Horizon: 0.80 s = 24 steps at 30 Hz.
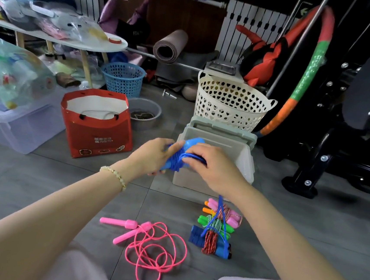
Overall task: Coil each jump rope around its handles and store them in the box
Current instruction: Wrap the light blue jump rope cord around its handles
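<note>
While my left grip (153, 156) curls round the blue handles (191, 144), held just in front of the open box (243, 159), my right grip (213, 168) pinches the blue rope (196, 157) wound about them. A slack blue strand hangs down onto the coiled ropes (230, 220) on the floor (40, 182), and the pink rope (149, 247) lies loose beside them.

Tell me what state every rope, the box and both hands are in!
Blue rope: partly coiled, tail hanging down.
Pink rope: loose, uncoiled.
Other ropes: coiled, in a pile.
Box: open, lid up.
Left hand: grips the blue rope.
Right hand: pinches its cord.
</note>
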Tool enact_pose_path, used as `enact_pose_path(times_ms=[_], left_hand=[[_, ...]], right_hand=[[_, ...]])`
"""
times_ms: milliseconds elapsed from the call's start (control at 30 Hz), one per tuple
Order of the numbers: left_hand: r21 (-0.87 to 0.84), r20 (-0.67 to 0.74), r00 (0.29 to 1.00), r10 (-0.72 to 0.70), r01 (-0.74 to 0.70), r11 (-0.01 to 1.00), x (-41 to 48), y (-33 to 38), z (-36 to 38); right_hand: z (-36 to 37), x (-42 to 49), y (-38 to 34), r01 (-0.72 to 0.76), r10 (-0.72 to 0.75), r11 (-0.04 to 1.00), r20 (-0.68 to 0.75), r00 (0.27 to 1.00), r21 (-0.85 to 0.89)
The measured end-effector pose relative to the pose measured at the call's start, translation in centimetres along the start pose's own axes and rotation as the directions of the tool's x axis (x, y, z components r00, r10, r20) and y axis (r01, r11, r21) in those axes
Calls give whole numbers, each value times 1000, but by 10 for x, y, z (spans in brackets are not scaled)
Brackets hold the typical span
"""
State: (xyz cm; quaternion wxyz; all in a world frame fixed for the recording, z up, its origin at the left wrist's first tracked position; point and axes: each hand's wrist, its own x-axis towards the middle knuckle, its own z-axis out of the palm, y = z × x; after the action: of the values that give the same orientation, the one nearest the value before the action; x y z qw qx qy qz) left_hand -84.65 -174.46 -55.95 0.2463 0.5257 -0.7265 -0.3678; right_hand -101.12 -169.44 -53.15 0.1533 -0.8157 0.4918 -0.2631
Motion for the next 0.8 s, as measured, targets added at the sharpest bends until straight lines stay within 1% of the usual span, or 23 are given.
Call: enact_pose_path(times_ms=[67,200,300,433,533,600,700,767,800], left_hand=[[31,85,996,2,-5,1000,-6,8,5],[25,187,982,33,-38,999,-15,25,5],[138,272,959,79,-120,983,-19,24,3],[279,331,939,91,-190,941,-22,24,5],[386,329,936,128,-257,886,-24,25,3],[488,347,924,157,-321,811,-28,26,4],[590,376,894,244,-434,681,-34,31,11],[591,378,874,306,-482,647,-36,34,13],[580,375,866,331,-498,645,-35,33,13]], right_hand=[[-7,1,8,-7,8,1000,-70,997,17],[-13,-1,20,-69,89,989,-162,983,128],[-11,-3,21,-95,124,978,-154,980,184],[-11,-4,19,-110,135,962,-85,987,252],[-11,-4,24,-163,164,939,22,986,303],[-12,-7,27,-249,200,897,167,965,366],[-11,-12,29,-412,197,755,422,885,510],[-9,-15,26,-492,187,674,517,836,551],[-6,-15,25,-523,208,652,533,820,549]])
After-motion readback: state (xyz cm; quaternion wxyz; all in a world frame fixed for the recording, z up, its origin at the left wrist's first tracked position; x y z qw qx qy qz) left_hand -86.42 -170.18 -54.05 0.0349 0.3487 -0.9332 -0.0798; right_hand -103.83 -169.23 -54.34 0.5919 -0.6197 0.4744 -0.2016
